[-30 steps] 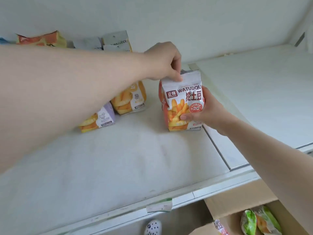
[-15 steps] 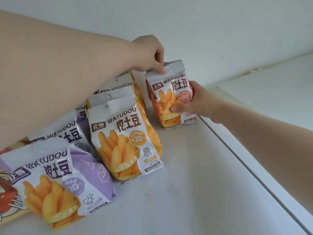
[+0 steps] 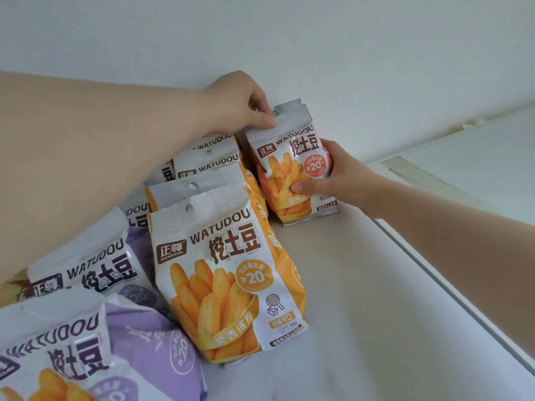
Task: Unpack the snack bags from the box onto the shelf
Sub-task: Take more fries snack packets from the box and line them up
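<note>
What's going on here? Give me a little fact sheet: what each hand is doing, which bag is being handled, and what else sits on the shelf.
left hand: pinches the top edge of the red bag
right hand: grips the red bag's side, thumb across its front
red bag: upright at the back of the shelf, another bag right behind it
yellow bags: a row standing left of the red bag
purple bags: farther left, nearest the camera
box: not in view

A single head-worn camera looks forward and down, close over a white shelf [image 3: 362, 299], facing the far wall [image 3: 318, 39].
</note>
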### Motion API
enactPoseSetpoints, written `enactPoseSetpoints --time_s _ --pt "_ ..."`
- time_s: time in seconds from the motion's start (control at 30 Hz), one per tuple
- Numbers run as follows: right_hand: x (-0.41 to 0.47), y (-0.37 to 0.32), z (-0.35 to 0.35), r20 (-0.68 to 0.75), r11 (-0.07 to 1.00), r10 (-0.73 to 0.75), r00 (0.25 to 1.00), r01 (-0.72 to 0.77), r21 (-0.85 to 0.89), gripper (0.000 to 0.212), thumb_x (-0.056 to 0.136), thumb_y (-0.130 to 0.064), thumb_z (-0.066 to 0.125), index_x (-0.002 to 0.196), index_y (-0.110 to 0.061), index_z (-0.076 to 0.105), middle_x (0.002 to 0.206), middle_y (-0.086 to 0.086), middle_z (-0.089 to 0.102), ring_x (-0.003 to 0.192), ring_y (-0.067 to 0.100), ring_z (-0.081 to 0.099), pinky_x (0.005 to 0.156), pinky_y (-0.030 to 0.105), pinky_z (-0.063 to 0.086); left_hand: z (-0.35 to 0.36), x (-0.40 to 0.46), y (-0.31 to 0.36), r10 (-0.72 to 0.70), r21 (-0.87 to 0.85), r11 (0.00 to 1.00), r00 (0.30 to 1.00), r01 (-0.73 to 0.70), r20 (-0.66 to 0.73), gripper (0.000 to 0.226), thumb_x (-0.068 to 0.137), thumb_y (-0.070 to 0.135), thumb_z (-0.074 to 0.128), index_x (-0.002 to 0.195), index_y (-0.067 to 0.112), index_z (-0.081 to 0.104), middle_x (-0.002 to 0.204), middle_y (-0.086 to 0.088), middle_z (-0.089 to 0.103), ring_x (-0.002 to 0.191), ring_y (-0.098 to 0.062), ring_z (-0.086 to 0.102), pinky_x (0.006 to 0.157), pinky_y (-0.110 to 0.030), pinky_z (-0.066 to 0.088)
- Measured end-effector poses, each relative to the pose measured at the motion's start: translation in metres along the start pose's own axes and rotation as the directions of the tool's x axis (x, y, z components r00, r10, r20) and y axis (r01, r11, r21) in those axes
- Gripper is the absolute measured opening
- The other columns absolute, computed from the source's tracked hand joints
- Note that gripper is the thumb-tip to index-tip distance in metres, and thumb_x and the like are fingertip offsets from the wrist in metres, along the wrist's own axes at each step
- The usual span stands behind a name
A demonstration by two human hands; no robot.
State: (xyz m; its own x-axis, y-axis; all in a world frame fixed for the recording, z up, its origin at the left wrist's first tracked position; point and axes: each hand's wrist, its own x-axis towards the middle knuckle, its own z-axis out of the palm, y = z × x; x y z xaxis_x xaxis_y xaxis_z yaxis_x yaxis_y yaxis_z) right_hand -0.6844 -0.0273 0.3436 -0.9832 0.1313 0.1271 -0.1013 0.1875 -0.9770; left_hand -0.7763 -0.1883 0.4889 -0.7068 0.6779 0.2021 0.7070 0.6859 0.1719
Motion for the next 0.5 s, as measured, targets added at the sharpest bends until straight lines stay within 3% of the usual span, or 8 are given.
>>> enactPoseSetpoints --time_s 0.1,0.2,0.27,0.4,0.5 --pt "-0.012 -0.003 0.008 -0.052 0.999 -0.018 0.998 0.020 0.031 0.116 0.049 -0.041 0.088 0.148 -0.022 0.031 0.127 -0.006 0.062 0.109 0.011 0.065 0.086 0.030 0.057 0.001 -0.001 -0.002 0.004 0.014 1.000 1.000 -0.004 -0.007 0.021 0.081 0.035 0.073 0.091 0.016 0.072 0.097 -0.008 0.068 0.091 -0.022 0.060 0.075 -0.027 0.043" --pt "-0.018 -0.006 0.010 -0.036 0.998 0.007 0.999 -0.005 0.060 0.076 0.064 -0.026 0.087 0.131 -0.020 0.049 0.115 -0.003 0.068 0.101 0.012 0.068 0.073 0.019 0.057 0.005 -0.002 -0.001 -0.023 -0.005 1.000 1.000 0.023 -0.015 0.025 0.081 0.036 0.073 0.093 0.014 0.073 0.082 0.002 0.063 0.082 -0.014 0.055 0.071 -0.024 0.037" --pt "-0.018 -0.008 0.011 -0.032 0.998 0.013 0.999 -0.011 0.059 0.062 0.071 -0.019 0.085 0.125 -0.019 0.054 0.111 -0.002 0.070 0.093 0.009 0.069 0.065 0.015 0.054 0.008 -0.002 -0.001 -0.038 -0.019 0.999 0.999 0.038 -0.023 0.024 0.081 0.036 0.073 0.091 0.014 0.072 0.073 0.008 0.057 0.078 -0.012 0.052 0.070 -0.023 0.035" --pt "-0.015 -0.005 0.011 -0.049 0.999 0.014 0.999 -0.012 0.045 0.068 0.069 -0.023 0.086 0.128 -0.017 0.053 0.115 0.000 0.070 0.103 0.015 0.069 0.088 0.033 0.058 0.011 -0.003 0.001 -0.042 -0.062 0.997 0.998 0.038 -0.056 0.020 0.080 0.034 0.075 0.089 0.016 0.071 0.072 0.012 0.053 0.071 -0.006 0.048 0.059 -0.017 0.035" --pt "-0.014 -0.004 0.011 -0.055 0.999 0.006 0.998 -0.004 0.036 0.068 0.069 -0.024 0.087 0.128 -0.018 0.053 0.115 -0.001 0.070 0.103 0.016 0.069 0.089 0.037 0.058 0.009 -0.005 0.000 -0.044 -0.098 0.994 0.998 0.040 -0.034 0.020 0.079 0.035 0.076 0.088 0.019 0.069 0.075 0.014 0.053 0.072 -0.002 0.048 0.059 -0.015 0.033"
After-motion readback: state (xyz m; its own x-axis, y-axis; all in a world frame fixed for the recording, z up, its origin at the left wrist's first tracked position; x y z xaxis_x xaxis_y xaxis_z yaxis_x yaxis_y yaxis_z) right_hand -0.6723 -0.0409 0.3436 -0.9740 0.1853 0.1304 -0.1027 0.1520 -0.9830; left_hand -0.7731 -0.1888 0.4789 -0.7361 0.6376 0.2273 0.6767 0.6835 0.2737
